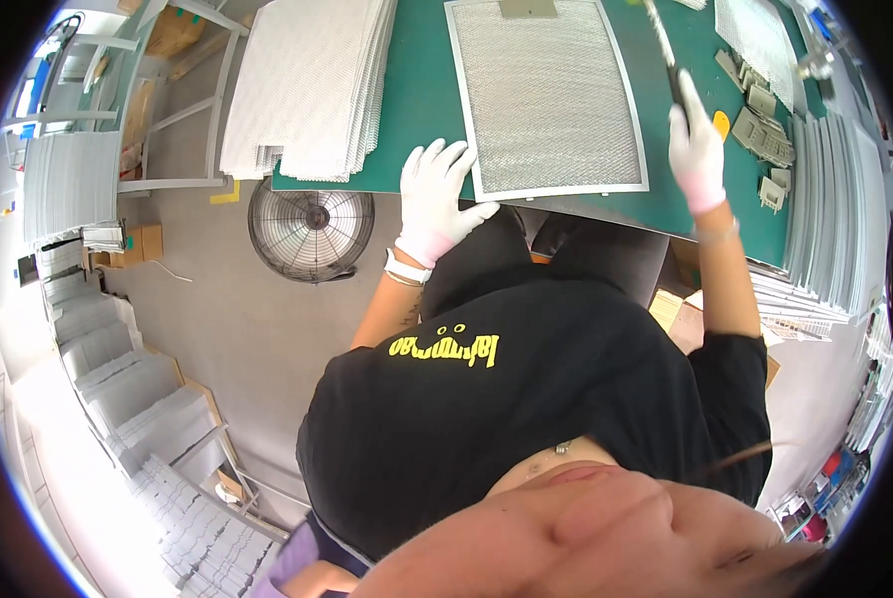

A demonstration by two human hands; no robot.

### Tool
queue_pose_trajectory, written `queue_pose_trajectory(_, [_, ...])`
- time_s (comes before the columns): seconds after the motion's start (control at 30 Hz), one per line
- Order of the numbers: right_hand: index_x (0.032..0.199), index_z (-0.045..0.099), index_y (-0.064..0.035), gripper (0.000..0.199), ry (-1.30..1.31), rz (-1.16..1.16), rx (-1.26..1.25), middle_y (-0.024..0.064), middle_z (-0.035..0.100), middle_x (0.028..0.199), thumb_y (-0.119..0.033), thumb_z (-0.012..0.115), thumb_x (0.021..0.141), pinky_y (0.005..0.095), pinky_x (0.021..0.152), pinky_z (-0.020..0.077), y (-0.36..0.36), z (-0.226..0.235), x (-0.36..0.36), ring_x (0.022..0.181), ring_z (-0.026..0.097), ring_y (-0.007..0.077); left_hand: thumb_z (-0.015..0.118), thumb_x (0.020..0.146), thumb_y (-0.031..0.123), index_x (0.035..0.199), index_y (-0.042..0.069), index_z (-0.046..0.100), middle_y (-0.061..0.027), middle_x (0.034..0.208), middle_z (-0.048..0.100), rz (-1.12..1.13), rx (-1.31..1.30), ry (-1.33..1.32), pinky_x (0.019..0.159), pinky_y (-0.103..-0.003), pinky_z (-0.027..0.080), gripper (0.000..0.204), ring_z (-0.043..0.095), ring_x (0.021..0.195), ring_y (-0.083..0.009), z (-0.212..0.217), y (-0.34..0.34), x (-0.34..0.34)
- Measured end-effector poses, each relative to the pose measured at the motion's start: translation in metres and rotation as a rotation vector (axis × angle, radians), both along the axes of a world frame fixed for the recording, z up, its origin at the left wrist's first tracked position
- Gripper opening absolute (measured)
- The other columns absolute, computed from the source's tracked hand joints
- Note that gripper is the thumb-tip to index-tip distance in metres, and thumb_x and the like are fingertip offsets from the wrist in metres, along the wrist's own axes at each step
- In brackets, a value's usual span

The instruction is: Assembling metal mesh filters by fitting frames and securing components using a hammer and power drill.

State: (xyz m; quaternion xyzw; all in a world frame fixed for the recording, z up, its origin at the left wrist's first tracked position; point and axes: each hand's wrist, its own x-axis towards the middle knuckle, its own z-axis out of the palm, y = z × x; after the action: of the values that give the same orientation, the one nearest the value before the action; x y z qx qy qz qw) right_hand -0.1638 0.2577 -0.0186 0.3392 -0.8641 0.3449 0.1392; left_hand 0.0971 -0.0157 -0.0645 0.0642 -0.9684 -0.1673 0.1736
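Note:
A rectangular metal mesh filter panel (549, 95) in a silver frame lies flat on the green table (416, 110). My left hand (436, 199), in a white glove, rests open on the table's front edge, touching the panel's near left corner. To the right of the panel, my right hand (694, 148), also gloved, is closed around the dark handle of a long thin tool (663, 45) that points away from me.
A stack of white mesh sheets (312, 85) lies on the table's left end. Small grey plastic parts (763, 125) and stacked framed panels (825, 219) sit at the right. A round floor fan (311, 227) stands below the table. More panel stacks (117, 379) line the floor at left.

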Motion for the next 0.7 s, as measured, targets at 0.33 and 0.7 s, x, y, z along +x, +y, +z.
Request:
queue_pose_trajectory(0.33, [0.15,0.043,-0.0238,0.05,-0.114,-0.187,0.239,0.022,0.067,0.107,-0.021,0.048,0.1,0.0511,0.082,0.0517,-0.024,-0.041,-0.083,0.094,0.065,0.0428,0.08,0.07,0.021,0.115,0.01,0.064,-0.0092,0.126,0.058,-0.172,0.041,0.085,0.114,-0.056,0.031,0.049,0.049,0.128,-0.0341,0.003,0.012,-0.004])
queue_pose_trajectory(0.7, [0.147,0.048,-0.0259,0.062,-0.105,-0.287,0.658,0.024,0.057,0.116,-0.007,0.054,0.089,0.0482,0.087,0.0548,-0.019,-0.038,-0.09,0.099,0.065,0.0412,0.067,0.066,0.016,0.07,0.015,0.058,-0.0028,0.07,0.051,-0.238,0.037,0.141,0.082,-0.044,0.043,0.01,0.057,0.082,-0.0255,-0.018,0.048,0.033])
